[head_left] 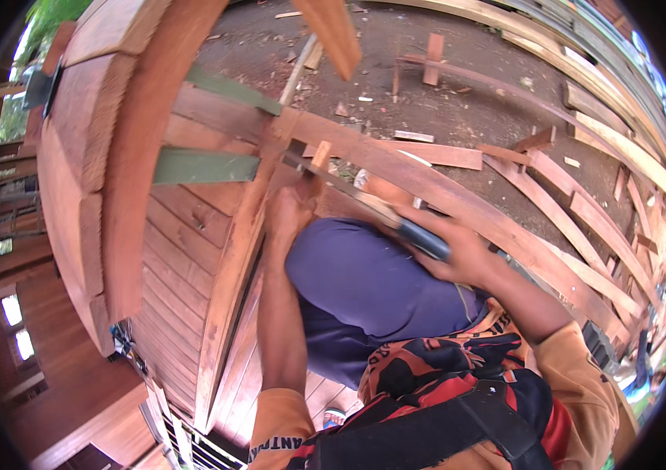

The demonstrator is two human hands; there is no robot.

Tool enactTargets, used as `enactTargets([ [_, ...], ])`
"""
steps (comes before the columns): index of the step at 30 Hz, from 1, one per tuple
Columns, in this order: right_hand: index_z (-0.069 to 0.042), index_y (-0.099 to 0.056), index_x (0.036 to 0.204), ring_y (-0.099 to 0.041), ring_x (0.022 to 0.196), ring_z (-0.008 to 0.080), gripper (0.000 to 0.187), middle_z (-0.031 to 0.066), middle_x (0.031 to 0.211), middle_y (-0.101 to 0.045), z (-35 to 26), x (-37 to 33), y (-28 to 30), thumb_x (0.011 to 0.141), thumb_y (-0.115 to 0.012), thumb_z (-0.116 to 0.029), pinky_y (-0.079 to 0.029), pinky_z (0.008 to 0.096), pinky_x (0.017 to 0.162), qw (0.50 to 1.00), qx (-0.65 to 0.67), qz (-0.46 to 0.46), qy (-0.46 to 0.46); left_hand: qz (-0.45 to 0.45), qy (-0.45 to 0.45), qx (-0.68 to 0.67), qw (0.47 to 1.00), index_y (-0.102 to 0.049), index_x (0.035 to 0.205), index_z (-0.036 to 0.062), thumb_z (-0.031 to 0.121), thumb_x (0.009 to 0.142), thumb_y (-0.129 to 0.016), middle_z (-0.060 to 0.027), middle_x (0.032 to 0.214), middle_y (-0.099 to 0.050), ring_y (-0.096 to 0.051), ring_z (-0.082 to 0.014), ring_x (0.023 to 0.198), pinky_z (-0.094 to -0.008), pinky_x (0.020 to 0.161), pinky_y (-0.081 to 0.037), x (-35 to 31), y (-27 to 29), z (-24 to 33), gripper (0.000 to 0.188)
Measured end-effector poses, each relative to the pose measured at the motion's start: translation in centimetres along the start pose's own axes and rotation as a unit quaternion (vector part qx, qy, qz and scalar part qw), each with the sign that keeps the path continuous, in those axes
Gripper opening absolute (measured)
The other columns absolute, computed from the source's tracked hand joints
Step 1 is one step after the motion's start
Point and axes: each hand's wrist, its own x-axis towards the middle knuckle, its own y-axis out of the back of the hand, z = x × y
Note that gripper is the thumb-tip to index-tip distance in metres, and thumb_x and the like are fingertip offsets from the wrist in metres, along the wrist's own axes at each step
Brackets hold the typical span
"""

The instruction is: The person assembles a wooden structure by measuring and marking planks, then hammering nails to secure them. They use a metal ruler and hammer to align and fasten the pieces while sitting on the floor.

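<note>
The right hand [460, 249] held a long tool [425, 238]. The tool had a fat, dark handle that looked black and a bit blue. Next came a short, pale tan part, and then a thin grey part that reached up to the left. The grey part was blurry, so its edge was hard to see. The tool was slanted between the two hands, just past the dark blue knee [360, 274]. The right fingers were bent around the handle, pressed onto it.

The left hand [290, 210] was near the grey end. Its fingers were curled in and pinched a little wood stick [321, 157]. The stick was orange-brown, thin and flat, and it poked up past the hand. The grey part crossed close to the stick, but I cannot tell if they touched.

A long, reddish beam [435, 186] ran just beyond the tool, from the top of the stick down to the right. To the left were wood slats [184, 227] in rows and two dull green boards [204, 166]. Past the beam, loose boards [560, 184] lay on the brown dirt [356, 74].
</note>
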Motion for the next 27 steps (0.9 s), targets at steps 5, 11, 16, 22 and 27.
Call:
enactTargets([
  [5,-0.006,-0.058,0.145,-0.074,0.077,0.0236,0.069,0.0140,0.096,-0.075,-2.9,-7.1,4.3,0.079,-0.070,0.007,-0.056,0.0310,0.075,0.998,-0.053,-0.015,-0.034,0.035,-0.021,-0.102,0.994,-0.072,0.082,-0.0042,0.034,0.086,-0.072,-0.0306,0.079,-0.069,-0.073,-0.0440,0.078,-0.0523,0.064,-0.055,0.5,-2.4,-3.5,0.039],
  [11,0.004,-0.057,0.142,-0.071,0.102,0.0290,0.065,0.0224,0.112,-0.072,-1.5,1.8,-0.7,0.077,-0.061,0.010,-0.052,0.0337,0.093,0.989,-0.077,0.074,0.101,0.067,0.003,-0.043,0.997,-0.072,0.086,-0.0045,0.016,0.080,-0.074,-0.0275,0.088,-0.072,-0.071,-0.0425,0.082,-0.0515,0.074,-0.055,-0.3,0.9,-1.2,0.021],
  [16,0.002,-0.058,0.143,-0.070,0.109,0.0314,0.060,0.0248,0.122,-0.070,-1.5,-6.7,3.9,0.084,-0.069,-0.005,-0.053,0.0369,0.092,0.999,-0.023,-0.009,-0.034,0.061,-0.033,-0.034,0.997,-0.069,0.084,-0.0083,0.017,0.078,-0.078,-0.0328,0.089,-0.069,-0.070,-0.0491,0.086,-0.0527,0.074,-0.056,0.1,-1.0,-2.4,0.028],
  [22,0.008,-0.057,0.140,-0.066,0.122,0.0353,0.060,0.0270,0.129,-0.068,-0.2,0.8,0.8,0.080,-0.061,0.007,-0.046,0.0385,0.107,0.996,-0.057,0.036,0.053,0.082,0.005,-0.083,0.993,-0.071,0.091,-0.0084,0.010,0.077,-0.072,-0.0345,0.097,-0.070,-0.071,-0.0486,0.095,-0.0536,0.082,-0.057,0.9,-2.3,-2.1,0.023],
  [27,0.007,-0.060,0.137,-0.062,0.130,0.0352,0.056,0.0259,0.131,-0.067,-2.1,-3.1,1.0,0.081,-0.061,0.002,-0.039,0.0408,0.116,0.995,-0.040,0.069,0.065,0.033,-0.013,-0.072,0.997,-0.064,0.118,-0.0087,0.020,0.084,-0.074,-0.0368,0.110,-0.067,-0.067,-0.0502,0.106,-0.0516,0.088,-0.054,0.7,0.4,-1.5,0.046],
])
